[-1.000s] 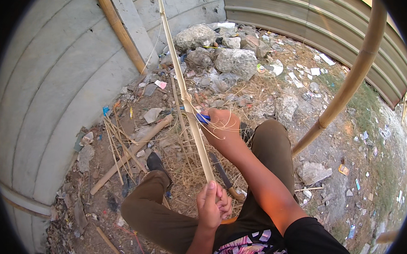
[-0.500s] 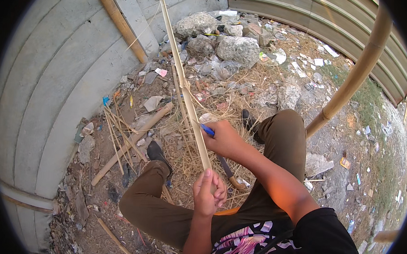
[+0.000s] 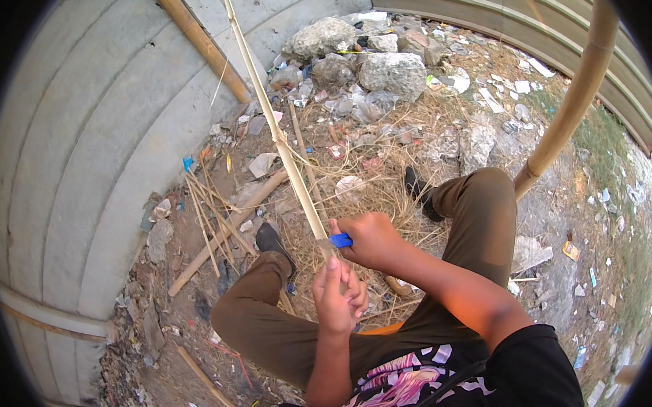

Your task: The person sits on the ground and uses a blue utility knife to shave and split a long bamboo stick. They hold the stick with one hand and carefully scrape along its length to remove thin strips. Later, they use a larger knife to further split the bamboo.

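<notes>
A long pale bamboo strip slants up and away from my lap to the far left, with a knobby node partway along it. My left hand is closed round its near end. In my closed right hand is a blue-handled cutter knife, held just above the left fingers. Its blade lies against the strip's near part; how deep it bites cannot be seen. Fine shavings cling around the node. Below the right forearm, the wooden handle of a tool on the ground partly shows.
Split sticks and a round bamboo piece lie left of my left foot. Rocks and litter lie ahead. A grey wall stands left, a metal fence behind, and a bamboo pole right.
My right hand has drawn the cutter knife down the strip toward my left hand. The strip's far end has come lower in view, and the whole view has shifted slightly.
</notes>
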A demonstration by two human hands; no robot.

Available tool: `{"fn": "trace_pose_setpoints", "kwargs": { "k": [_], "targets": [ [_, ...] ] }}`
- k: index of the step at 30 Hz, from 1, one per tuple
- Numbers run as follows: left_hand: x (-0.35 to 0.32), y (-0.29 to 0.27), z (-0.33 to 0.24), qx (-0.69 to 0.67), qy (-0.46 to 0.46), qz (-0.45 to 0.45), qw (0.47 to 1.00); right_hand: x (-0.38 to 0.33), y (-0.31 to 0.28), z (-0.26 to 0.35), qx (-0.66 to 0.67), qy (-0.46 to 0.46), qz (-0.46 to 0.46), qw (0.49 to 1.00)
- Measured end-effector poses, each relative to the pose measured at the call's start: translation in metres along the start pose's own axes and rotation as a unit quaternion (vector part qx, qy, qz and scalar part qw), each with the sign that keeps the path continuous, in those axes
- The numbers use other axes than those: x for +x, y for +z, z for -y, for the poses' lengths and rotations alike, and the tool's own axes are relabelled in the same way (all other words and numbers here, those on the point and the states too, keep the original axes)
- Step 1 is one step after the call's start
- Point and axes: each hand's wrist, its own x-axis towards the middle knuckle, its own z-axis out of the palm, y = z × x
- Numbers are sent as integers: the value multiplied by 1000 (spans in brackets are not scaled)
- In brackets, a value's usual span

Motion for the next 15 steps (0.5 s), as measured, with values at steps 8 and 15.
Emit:
{"fn": "trace_pose_setpoints", "kwargs": {
  "k": [8,15],
  "targets": [
    [-3,9,3,15,-1,11,1000,9,-1,-3,-8,6,-73,997],
    [-38,50,33,253,-35,303,918,58,-4,-49,-88,178,-27,980]
  ]
}}
